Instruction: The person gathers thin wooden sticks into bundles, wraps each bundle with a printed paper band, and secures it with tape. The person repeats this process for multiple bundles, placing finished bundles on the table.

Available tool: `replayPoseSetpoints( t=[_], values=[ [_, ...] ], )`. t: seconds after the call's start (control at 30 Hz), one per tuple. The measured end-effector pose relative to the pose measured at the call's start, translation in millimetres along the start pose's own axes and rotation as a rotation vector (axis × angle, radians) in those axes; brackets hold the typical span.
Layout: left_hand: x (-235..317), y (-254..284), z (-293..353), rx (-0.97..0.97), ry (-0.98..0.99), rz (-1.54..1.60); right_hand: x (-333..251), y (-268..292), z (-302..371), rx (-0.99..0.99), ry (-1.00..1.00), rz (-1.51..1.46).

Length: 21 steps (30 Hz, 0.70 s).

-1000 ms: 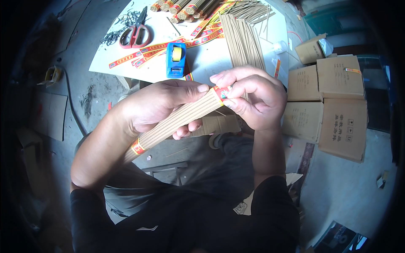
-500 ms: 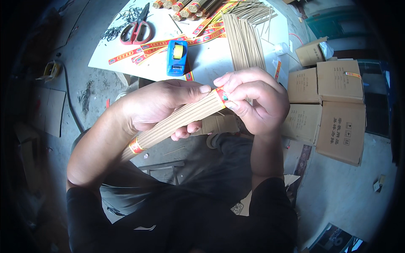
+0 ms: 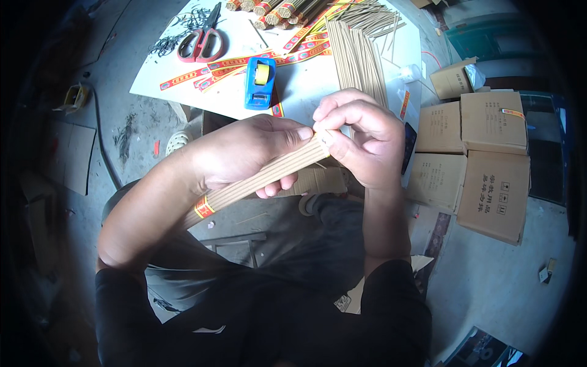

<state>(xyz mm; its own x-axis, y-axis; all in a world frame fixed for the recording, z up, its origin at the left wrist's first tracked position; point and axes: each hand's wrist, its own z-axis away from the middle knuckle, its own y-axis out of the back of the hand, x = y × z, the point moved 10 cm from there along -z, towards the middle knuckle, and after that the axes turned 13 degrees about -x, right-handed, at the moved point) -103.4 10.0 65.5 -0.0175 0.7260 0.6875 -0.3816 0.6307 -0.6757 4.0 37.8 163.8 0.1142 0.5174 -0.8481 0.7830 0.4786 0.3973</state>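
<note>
Right hand (image 3: pixel 374 140) has brought its thumb higher over the end of the stick bundle (image 3: pixel 263 177); remotely, I record its fingers pinched there, left hand (image 3: pixel 244 150) clamped around the bundle, left of them.

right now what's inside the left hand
The left hand holds a bundle of sticks; a red-yellow band shows toward its lower end. The side against the palm is covered.

The stick bundle (image 3: pixel 263 175) in my fingers (image 3: pixel 354 113) is matt and ridged; tape dispenser (image 3: pixel 260 92), glossy plastic; scissors (image 3: pixel 204 35), metal-bladed, plastic-handled; boxes (image 3: pixel 494 122), matt cardboard.
</note>
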Motion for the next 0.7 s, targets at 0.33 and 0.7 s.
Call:
replayPoseSetpoints(
  t=[0.33, 0.7],
  values=[
    [12.2, -6.2, -5.1, 0.127, -0.151, -0.292, 33.2, 0.5, 4.7, 0.13, -0.178, -0.357],
    [38.2, -8.2, 1.1, 0.361, -0.232, -0.935, 45.7, 0.2, 4.9, 0.244, -0.189, -0.319]
  ],
)
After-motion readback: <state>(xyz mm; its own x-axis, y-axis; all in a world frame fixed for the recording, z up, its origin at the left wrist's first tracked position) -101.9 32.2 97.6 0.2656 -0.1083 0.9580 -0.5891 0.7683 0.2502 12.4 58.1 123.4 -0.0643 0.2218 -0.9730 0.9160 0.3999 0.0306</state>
